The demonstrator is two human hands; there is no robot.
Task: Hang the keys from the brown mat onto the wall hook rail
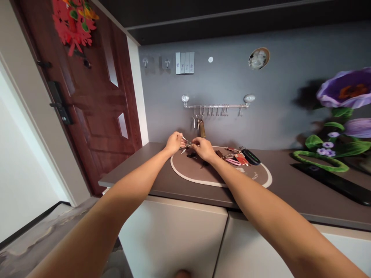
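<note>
Both my hands are close together just above the left part of a brown mat (pixel 191 173) with a pale border. My left hand (pixel 174 142) has its fingers closed on a small bunch of keys (pixel 188 145). My right hand (pixel 203 148) pinches the same bunch from the other side. Behind them, two key sets hang from a metal hook rail (pixel 217 106), one with a brown fob (pixel 202 129). Right of my right hand lie a pink loop (pixel 233 162), a red tag (pixel 241 159) and a dark case with green marks (pixel 251 156).
The mat lies on a grey-brown counter (pixel 156 181) above white cabinet doors (pixel 174 231). Purple fabric flowers (pixel 344 90) and a long black object (pixel 333 183) occupy the right side. A dark red door (pixel 95 92) stands left. A dark shelf (pixel 220 19) overhangs the counter.
</note>
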